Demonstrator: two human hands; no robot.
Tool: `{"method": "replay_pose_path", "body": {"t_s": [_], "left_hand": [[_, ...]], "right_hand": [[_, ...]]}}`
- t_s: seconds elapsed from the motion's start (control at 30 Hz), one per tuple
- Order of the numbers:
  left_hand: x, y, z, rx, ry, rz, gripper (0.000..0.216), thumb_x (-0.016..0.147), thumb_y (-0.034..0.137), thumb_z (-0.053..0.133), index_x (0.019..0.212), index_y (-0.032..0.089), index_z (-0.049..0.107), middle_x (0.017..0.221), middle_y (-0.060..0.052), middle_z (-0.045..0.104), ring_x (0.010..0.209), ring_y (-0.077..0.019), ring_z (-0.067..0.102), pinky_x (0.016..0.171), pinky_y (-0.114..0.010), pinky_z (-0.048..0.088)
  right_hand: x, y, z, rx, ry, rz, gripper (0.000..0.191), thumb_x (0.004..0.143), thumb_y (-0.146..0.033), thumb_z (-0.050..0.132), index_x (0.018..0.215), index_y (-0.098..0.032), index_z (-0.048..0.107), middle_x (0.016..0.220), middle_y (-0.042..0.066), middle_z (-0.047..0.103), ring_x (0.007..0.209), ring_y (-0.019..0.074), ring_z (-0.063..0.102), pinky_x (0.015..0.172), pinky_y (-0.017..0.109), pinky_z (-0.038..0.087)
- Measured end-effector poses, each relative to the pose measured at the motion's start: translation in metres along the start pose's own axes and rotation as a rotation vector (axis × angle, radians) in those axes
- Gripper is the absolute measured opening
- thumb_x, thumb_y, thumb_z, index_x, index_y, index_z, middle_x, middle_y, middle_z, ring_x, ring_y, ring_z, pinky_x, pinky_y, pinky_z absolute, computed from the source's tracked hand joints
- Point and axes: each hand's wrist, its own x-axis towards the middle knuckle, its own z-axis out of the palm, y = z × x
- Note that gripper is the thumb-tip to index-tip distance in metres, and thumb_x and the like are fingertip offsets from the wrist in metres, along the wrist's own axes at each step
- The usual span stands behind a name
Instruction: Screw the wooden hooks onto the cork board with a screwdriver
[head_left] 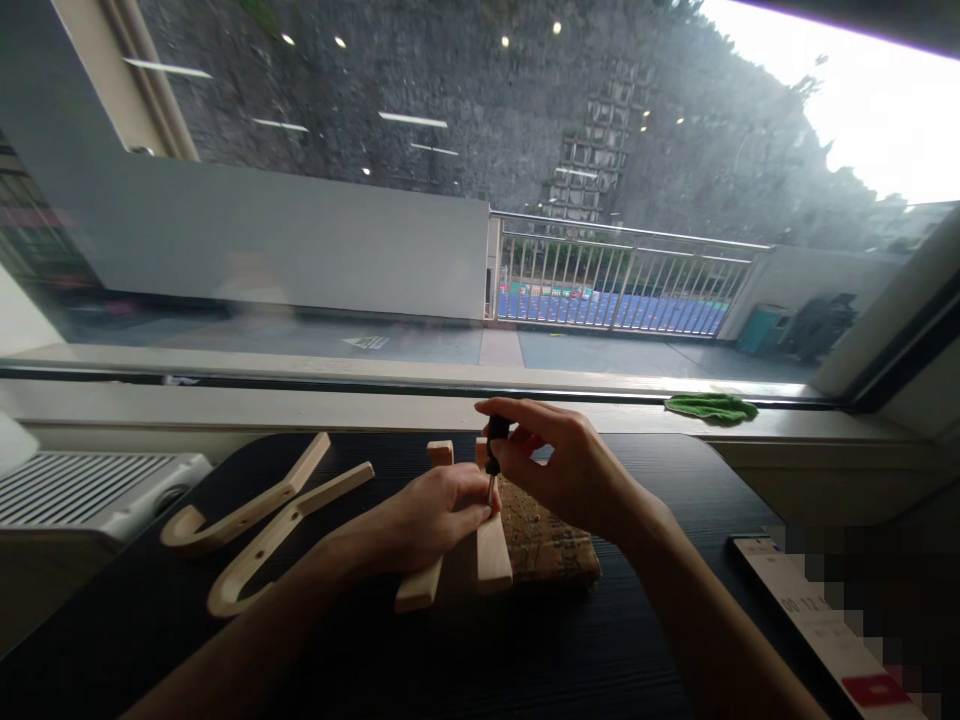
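Grasping a screwdriver (496, 440) in the right hand (559, 450), with the dark, rounded handle between thumb and bent fingers, and pointing its thin metal shaft down, slightly tilted, at a pale, flat-sided wooden strip (493, 555). Bending the left hand (439, 510) low over the same strip, with thumb and fingers drawn together beside the shaft's lower end; cannot tell whether pinching something small there or only pressing on the wood. Passing beneath that hand too, just to the left, with a second strip (416, 590), square-edged and smooth. Set close against the right side of the first strip, with a rough brown block (551, 540), worn at the edges and streaked with dark marks. Laid out farther left, side by side, with two wooden hooks: an upper hook (262, 507) and a lower hook (275, 535), both straight at one end, angled partway and curled round at the other. Resting all of this on a black bench (585, 650) with a fine streaked grain. Bordered beyond by a pale, hard windowsill (585, 415), with a crumpled green cloth (712, 407) of fuzzy texture on top.
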Motion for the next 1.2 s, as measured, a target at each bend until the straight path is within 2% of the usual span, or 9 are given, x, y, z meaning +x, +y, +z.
{"method": "replay_pose_path", "body": {"t_s": [0.13,0.37,0.57,0.7,0.8,1.03,1.2], "left_hand": [[-0.0003,-0.0008,0.0000,-0.005,-0.013,-0.005,0.018,0.083,0.025,0.043,0.082,0.020,0.061,0.081,0.001,0.060,0.079,-0.0151,0.055,0.070,-0.025,0.039],[0.0013,-0.0021,0.0005,-0.012,-0.009,-0.013,0.018,0.084,0.024,0.043,0.083,0.020,0.061,0.083,0.001,0.060,0.080,-0.0150,0.055,0.072,-0.025,0.039],[0.0016,-0.0006,0.0008,-0.003,0.001,0.001,0.019,0.084,0.025,0.043,0.083,0.020,0.061,0.081,0.001,0.060,0.079,-0.0147,0.055,0.071,-0.024,0.039],[0.0013,-0.0002,0.0006,-0.009,-0.015,0.002,0.019,0.083,0.025,0.043,0.082,0.019,0.061,0.080,0.000,0.060,0.079,-0.0149,0.055,0.070,-0.024,0.040],[0.0012,-0.0002,0.0003,-0.020,-0.009,-0.006,0.018,0.083,0.026,0.044,0.081,0.019,0.060,0.080,0.001,0.060,0.078,-0.0144,0.054,0.070,-0.024,0.039],[0.0004,0.0026,-0.0017,-0.020,-0.013,-0.038,0.018,0.084,0.028,0.044,0.085,0.021,0.060,0.082,0.002,0.060,0.078,-0.0141,0.054,0.070,-0.023,0.039],[0.0014,0.0033,-0.0022,-0.023,-0.028,-0.005,0.023,0.085,0.030,0.042,0.084,0.020,0.062,0.085,0.001,0.060,0.081,-0.0147,0.055,0.073,-0.024,0.040]], "right_hand": [[-0.0002,-0.0002,-0.0036,-0.001,-0.011,0.016,0.032,0.085,-0.021,0.047,0.117,-0.021,0.055,0.088,0.002,0.064,0.070,0.0101,0.058,0.067,0.025,0.046],[0.0012,0.0019,-0.0005,-0.028,0.078,0.064,0.021,0.077,-0.028,0.062,0.095,-0.018,0.058,0.073,-0.001,0.061,0.063,0.0101,0.056,0.060,0.023,0.044],[0.0006,0.0018,0.0017,-0.001,0.031,0.021,0.029,0.083,-0.021,0.053,0.112,-0.022,0.055,0.086,0.000,0.064,0.067,0.0088,0.056,0.065,0.023,0.044],[0.0012,0.0013,0.0004,0.003,0.003,-0.033,0.031,0.087,-0.018,0.044,0.116,-0.020,0.056,0.095,0.003,0.063,0.075,0.0102,0.057,0.068,0.024,0.044],[0.0015,0.0026,-0.0003,-0.001,0.020,-0.045,0.030,0.088,-0.020,0.044,0.115,-0.019,0.057,0.098,0.004,0.063,0.080,0.0117,0.058,0.070,0.025,0.044],[0.0026,0.0029,-0.0007,-0.038,0.058,-0.067,0.025,0.085,-0.024,0.052,0.108,-0.019,0.061,0.091,0.003,0.064,0.074,0.0104,0.057,0.070,0.024,0.044],[0.0014,0.0002,-0.0023,-0.034,0.039,-0.066,0.027,0.086,-0.021,0.047,0.110,-0.017,0.060,0.089,0.004,0.063,0.072,0.0103,0.056,0.068,0.024,0.045]]}}
